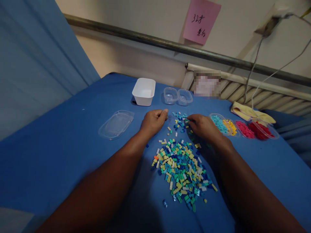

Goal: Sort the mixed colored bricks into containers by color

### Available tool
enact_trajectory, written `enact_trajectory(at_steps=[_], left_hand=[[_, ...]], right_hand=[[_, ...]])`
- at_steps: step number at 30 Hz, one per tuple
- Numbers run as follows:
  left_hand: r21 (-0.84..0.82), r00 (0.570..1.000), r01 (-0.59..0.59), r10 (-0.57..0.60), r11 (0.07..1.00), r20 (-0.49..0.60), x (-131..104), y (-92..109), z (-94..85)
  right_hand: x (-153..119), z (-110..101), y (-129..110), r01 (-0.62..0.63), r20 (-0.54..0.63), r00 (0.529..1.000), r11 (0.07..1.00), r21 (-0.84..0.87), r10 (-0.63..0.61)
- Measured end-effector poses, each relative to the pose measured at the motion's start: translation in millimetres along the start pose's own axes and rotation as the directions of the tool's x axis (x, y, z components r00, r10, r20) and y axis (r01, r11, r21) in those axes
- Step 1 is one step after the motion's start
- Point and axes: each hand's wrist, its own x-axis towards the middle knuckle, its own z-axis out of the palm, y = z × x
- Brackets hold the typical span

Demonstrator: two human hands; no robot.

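A large pile of small building bricks [181, 168] in yellow, green, blue and white lies on the blue sheet [73, 129]. Beyond it is a smaller cluster of mostly blue bricks [180, 120], between my two hands. My left hand [155, 121] is left of this cluster, its fingers curled and thumb pressed against the index finger; whatever it may hold is hidden. On the cluster's right edge, my right hand [201, 126] has thumb and index finger close together at the bricks, and I cannot make out what is between them.
At the back stand a white tub [144, 92] and two clear containers [170, 96]. A clear lid [117, 124] lies at the left. On the right are containers of turquoise [219, 124], yellow, pink [245, 129] and red pieces [261, 130], with a yellow cloth [252, 113] behind.
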Motion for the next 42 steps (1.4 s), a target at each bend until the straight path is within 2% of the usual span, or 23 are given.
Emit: enact_trajectory(at_steps=[2,10,16,28,33,42], left_hand=[[0.002,1.000,0.000,0.000,1.000,0.001,0.1,-0.2,0.3],[0.005,1.000,0.004,-0.004,1.000,-0.002,0.8,-2.3,1.0],[0.002,1.000,-0.006,0.006,1.000,0.007,1.3,-2.9,0.9],[0.020,1.000,-0.010,0.010,1.000,-0.004,0.5,-2.6,1.6],[0.017,1.000,-0.007,0.007,1.000,-0.014,0.5,-2.3,2.2],[0.014,1.000,-0.017,0.017,1.000,-0.008,1.2,-3.1,2.5]], right_hand=[[0.4,2.0,-2.6,0.001,0.050,0.999,1.000,-0.006,-0.001],[-0.1,0.2,-6.9,-0.036,0.068,0.997,0.999,0.023,0.035],[-1.2,-5.3,-6.3,0.006,0.159,0.987,1.000,0.016,-0.008],[-1.0,-1.3,-13.2,0.035,0.107,0.994,0.989,-0.143,-0.020],[-2.0,-1.7,-15.7,0.027,0.071,0.997,0.990,-0.139,-0.018],[-1.3,-1.0,-18.5,0.066,0.098,0.994,0.992,-0.105,-0.055]])
